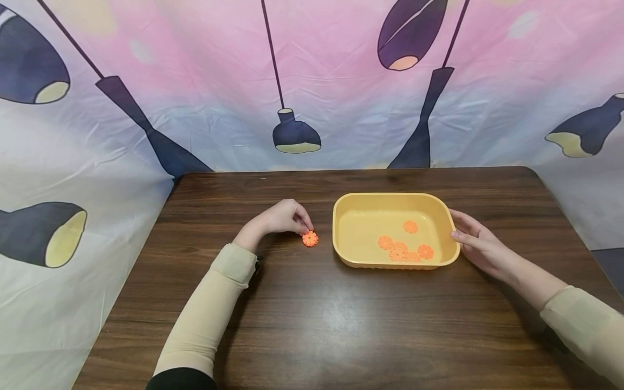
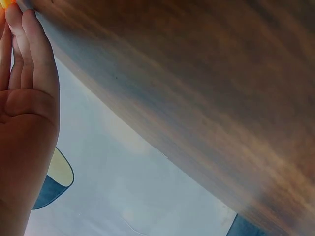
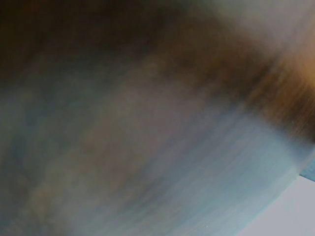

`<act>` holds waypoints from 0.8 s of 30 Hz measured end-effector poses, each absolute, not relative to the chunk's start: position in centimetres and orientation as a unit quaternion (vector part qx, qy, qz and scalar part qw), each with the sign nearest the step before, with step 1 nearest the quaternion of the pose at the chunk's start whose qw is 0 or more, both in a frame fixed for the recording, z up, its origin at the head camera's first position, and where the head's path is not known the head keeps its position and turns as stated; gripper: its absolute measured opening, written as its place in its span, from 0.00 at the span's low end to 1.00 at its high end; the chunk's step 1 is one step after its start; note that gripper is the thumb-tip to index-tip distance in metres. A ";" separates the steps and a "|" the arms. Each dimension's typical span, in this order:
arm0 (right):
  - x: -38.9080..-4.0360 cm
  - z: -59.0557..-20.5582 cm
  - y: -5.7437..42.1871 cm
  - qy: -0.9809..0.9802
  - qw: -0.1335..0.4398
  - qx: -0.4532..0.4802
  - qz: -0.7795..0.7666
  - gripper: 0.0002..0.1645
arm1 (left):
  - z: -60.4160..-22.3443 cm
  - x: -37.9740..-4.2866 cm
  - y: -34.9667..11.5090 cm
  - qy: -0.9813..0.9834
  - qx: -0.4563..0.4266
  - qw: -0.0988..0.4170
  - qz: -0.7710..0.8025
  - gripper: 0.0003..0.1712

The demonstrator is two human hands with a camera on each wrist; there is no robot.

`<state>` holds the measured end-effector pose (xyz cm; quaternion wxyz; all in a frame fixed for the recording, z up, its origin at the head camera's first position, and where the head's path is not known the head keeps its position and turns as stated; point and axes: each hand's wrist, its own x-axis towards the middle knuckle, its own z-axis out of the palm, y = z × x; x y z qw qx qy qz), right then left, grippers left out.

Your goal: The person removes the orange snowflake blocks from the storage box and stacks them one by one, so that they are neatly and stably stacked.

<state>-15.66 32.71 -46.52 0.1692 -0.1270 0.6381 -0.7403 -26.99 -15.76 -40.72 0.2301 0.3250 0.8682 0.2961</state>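
Observation:
My left hand point(image 1: 285, 216) pinches an orange flower-shaped disc point(image 1: 310, 239) by its upper edge, low over the table and left of a yellow plastic basin point(image 1: 361, 227). In the left wrist view the left hand point(image 2: 29, 98) fills the left edge, and a bit of the orange disc point(image 2: 7, 3) shows at the fingertips. At the basin's right end my right hand point(image 1: 480, 244) holds its wall, thumb at the rim and fingers along the outside. Inside the basin lie several orange discs point(image 1: 426, 251), some overlapping near the front wall. The right wrist view shows neither hand nor basin.
The dark wood-grain table point(image 1: 341, 325) carries the basin near its middle. Behind and to the left hangs a fabric backdrop point(image 1: 234, 81) with lamp drawings, close to the table's back edge.

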 end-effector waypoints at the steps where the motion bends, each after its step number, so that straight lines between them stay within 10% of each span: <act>1: -15.7 -46.5 32.7 0.638 0.169 -0.127 -0.740 0.30 | -40.7 -26.9 -15.7 0.868 0.323 0.231 0.297 0.06; 24: -15.6 -46.4 32.6 0.647 0.169 -0.111 -0.735 0.29 | -39.7 -26.9 -15.4 0.868 0.315 0.223 0.313 0.07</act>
